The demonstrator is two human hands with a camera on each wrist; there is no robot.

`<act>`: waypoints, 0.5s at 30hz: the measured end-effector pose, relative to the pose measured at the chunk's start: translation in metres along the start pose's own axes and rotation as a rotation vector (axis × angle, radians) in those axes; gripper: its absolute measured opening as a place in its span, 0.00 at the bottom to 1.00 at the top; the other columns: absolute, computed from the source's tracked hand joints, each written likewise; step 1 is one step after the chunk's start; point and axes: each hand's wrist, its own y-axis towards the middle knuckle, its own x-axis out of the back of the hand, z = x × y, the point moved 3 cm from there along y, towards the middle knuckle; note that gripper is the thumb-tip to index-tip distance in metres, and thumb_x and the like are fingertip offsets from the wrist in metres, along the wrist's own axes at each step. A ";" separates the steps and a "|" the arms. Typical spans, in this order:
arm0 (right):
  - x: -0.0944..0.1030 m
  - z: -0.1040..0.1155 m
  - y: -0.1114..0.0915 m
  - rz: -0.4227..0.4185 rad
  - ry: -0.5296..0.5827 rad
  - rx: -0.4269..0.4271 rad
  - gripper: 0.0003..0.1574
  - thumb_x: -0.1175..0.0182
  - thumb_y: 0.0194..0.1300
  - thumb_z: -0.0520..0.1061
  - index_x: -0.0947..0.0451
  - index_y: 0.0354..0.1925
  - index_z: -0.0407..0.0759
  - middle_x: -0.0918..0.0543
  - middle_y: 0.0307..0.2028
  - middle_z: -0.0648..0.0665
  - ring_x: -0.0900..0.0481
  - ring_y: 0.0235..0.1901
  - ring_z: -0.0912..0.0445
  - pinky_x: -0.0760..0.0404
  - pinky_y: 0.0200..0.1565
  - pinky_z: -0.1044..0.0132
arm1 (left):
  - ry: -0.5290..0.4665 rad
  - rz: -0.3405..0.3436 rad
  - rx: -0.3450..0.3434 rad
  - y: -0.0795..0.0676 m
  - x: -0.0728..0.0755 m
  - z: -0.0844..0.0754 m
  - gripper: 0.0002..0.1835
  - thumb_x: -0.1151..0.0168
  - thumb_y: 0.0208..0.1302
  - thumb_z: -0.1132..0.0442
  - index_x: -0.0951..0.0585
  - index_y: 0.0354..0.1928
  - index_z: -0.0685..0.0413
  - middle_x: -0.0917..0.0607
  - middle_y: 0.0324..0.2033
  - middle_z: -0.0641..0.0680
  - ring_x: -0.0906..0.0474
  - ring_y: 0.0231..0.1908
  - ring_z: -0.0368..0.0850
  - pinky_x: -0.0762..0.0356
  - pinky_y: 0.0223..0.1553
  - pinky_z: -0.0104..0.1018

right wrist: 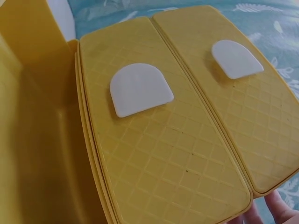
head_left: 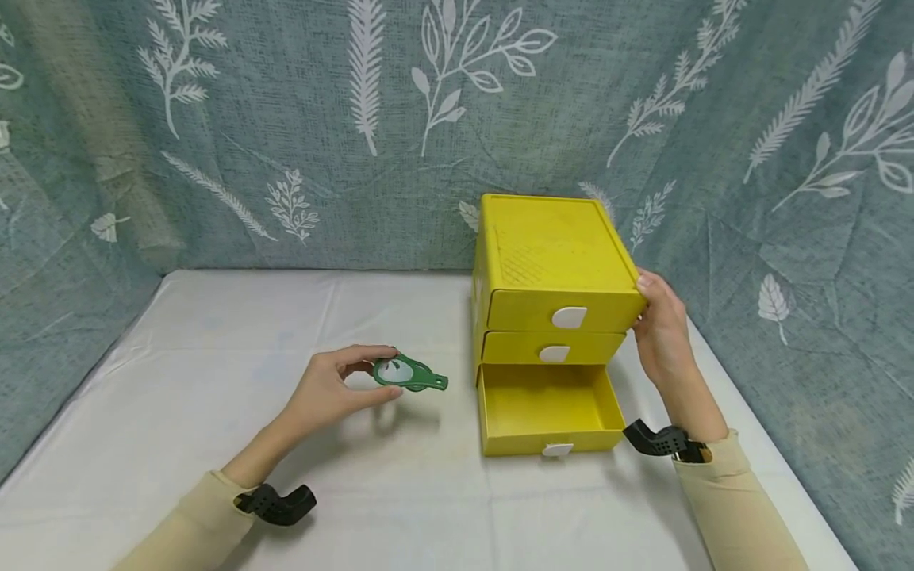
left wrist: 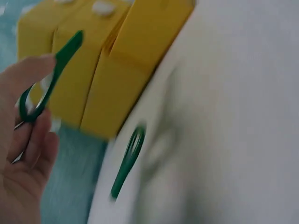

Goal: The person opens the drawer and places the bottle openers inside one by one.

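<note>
Between thumb and fingers, my left hand (head_left: 336, 385) pinches a green ring-shaped piece with a short handle (head_left: 431, 381), like a small magnifying glass, above the white cloth. In the left wrist view a second green looped piece (left wrist: 127, 163) shows below the held one (left wrist: 65, 56). To the right stands a yellow drawer cabinet (head_left: 550, 246) with white knobs. Its bottom drawer (head_left: 553, 446) is pulled out, with its bare inside showing; the two above are closed. My right hand (head_left: 660, 333) holds the cabinet's right side near the top front corner, some fingers hidden behind it.
A white cloth (head_left: 236, 357) covers the table. Behind it and along both sides hangs a grey-green curtain (head_left: 321, 95) with white leaf prints. A black strap mount (head_left: 278, 505) sits on the left wrist, another (head_left: 657, 438) on the right.
</note>
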 end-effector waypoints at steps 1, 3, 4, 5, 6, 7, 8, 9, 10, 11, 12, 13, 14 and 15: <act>0.000 0.000 0.000 -0.002 -0.003 0.004 0.19 0.45 0.71 0.50 0.25 0.56 0.43 0.22 0.47 0.45 0.25 0.44 0.54 0.27 0.43 0.65 | -0.016 0.000 0.003 0.000 -0.007 -0.007 0.25 0.23 0.49 0.72 0.17 0.52 0.64 0.14 0.46 0.58 0.19 0.42 0.51 0.22 0.48 0.35; -0.001 0.000 0.000 -0.011 -0.004 0.009 0.19 0.45 0.71 0.50 0.25 0.55 0.43 0.22 0.47 0.45 0.25 0.43 0.54 0.27 0.43 0.65 | -0.028 0.005 0.010 0.000 -0.022 -0.022 0.24 0.23 0.50 0.73 0.17 0.52 0.65 0.14 0.45 0.60 0.19 0.41 0.54 0.22 0.48 0.39; -0.001 -0.001 0.000 -0.014 -0.009 0.012 0.19 0.45 0.71 0.50 0.24 0.55 0.44 0.22 0.47 0.45 0.25 0.43 0.54 0.27 0.43 0.65 | -0.033 0.007 0.013 -0.001 -0.028 -0.029 0.24 0.24 0.50 0.73 0.17 0.52 0.65 0.14 0.45 0.60 0.19 0.41 0.56 0.22 0.47 0.41; -0.001 -0.001 0.001 -0.016 -0.008 0.014 0.18 0.45 0.71 0.50 0.24 0.55 0.44 0.22 0.47 0.45 0.25 0.43 0.54 0.27 0.43 0.65 | -0.036 0.010 0.006 -0.001 -0.035 -0.036 0.24 0.24 0.50 0.73 0.17 0.52 0.64 0.14 0.45 0.61 0.19 0.40 0.57 0.22 0.47 0.43; -0.001 -0.001 0.001 -0.018 -0.008 0.016 0.18 0.45 0.71 0.50 0.24 0.55 0.44 0.22 0.47 0.45 0.26 0.43 0.54 0.27 0.43 0.65 | -0.039 0.009 0.007 -0.001 -0.040 -0.039 0.24 0.24 0.50 0.73 0.17 0.52 0.63 0.14 0.45 0.60 0.19 0.40 0.59 0.22 0.47 0.45; -0.001 -0.001 0.001 -0.020 -0.013 0.019 0.18 0.44 0.71 0.50 0.24 0.54 0.44 0.22 0.47 0.45 0.26 0.43 0.54 0.27 0.43 0.65 | -0.041 0.004 -0.005 -0.001 -0.045 -0.042 0.24 0.24 0.50 0.73 0.17 0.52 0.63 0.14 0.45 0.60 0.19 0.40 0.59 0.22 0.47 0.46; -0.002 -0.001 0.001 -0.020 -0.015 0.022 0.18 0.44 0.70 0.50 0.24 0.54 0.44 0.22 0.47 0.45 0.26 0.43 0.54 0.28 0.43 0.65 | -0.040 -0.004 -0.026 0.000 -0.050 -0.045 0.24 0.24 0.49 0.74 0.17 0.52 0.63 0.15 0.46 0.60 0.19 0.39 0.59 0.22 0.47 0.47; -0.002 -0.002 0.001 -0.020 -0.014 0.025 0.18 0.44 0.70 0.50 0.23 0.54 0.44 0.22 0.47 0.44 0.26 0.43 0.54 0.28 0.43 0.64 | -0.046 -0.014 -0.043 0.001 -0.054 -0.046 0.25 0.24 0.49 0.74 0.17 0.52 0.63 0.15 0.47 0.60 0.20 0.39 0.59 0.21 0.47 0.47; -0.002 -0.001 0.001 -0.021 -0.013 0.029 0.18 0.44 0.70 0.50 0.23 0.54 0.44 0.22 0.47 0.44 0.26 0.43 0.53 0.28 0.43 0.64 | -0.051 -0.025 -0.059 0.003 -0.058 -0.044 0.25 0.23 0.49 0.74 0.17 0.52 0.63 0.15 0.47 0.59 0.19 0.39 0.57 0.21 0.46 0.47; -0.002 -0.001 0.001 -0.022 -0.009 0.030 0.18 0.44 0.70 0.50 0.23 0.53 0.44 0.22 0.47 0.44 0.26 0.43 0.53 0.28 0.43 0.64 | -0.050 -0.037 -0.074 0.005 -0.063 -0.042 0.25 0.23 0.49 0.73 0.17 0.52 0.63 0.15 0.48 0.57 0.20 0.39 0.55 0.20 0.45 0.46; -0.002 -0.002 0.001 -0.023 -0.011 0.031 0.18 0.44 0.70 0.50 0.23 0.53 0.44 0.22 0.47 0.44 0.26 0.43 0.53 0.28 0.43 0.64 | -0.050 -0.046 -0.089 0.007 -0.067 -0.038 0.25 0.22 0.49 0.72 0.17 0.52 0.62 0.15 0.48 0.55 0.20 0.39 0.52 0.20 0.45 0.44; -0.002 -0.002 0.001 -0.026 -0.010 0.031 0.18 0.44 0.70 0.50 0.23 0.53 0.44 0.23 0.48 0.44 0.26 0.43 0.53 0.28 0.43 0.64 | -0.047 -0.053 -0.103 0.009 -0.071 -0.034 0.25 0.22 0.49 0.70 0.17 0.52 0.61 0.15 0.48 0.53 0.20 0.39 0.49 0.20 0.44 0.42; -0.003 -0.002 0.001 -0.027 -0.009 0.031 0.18 0.44 0.70 0.51 0.23 0.53 0.44 0.23 0.48 0.44 0.26 0.43 0.53 0.28 0.43 0.64 | -0.048 -0.057 -0.110 0.011 -0.075 -0.030 0.25 0.22 0.49 0.69 0.16 0.53 0.60 0.15 0.48 0.51 0.20 0.39 0.47 0.20 0.43 0.42; -0.003 -0.002 0.000 -0.030 -0.007 0.029 0.17 0.44 0.70 0.50 0.23 0.53 0.44 0.23 0.47 0.44 0.26 0.43 0.53 0.28 0.42 0.64 | -0.050 -0.059 -0.117 0.013 -0.080 -0.026 0.25 0.21 0.50 0.67 0.16 0.53 0.59 0.15 0.48 0.49 0.21 0.39 0.46 0.20 0.43 0.41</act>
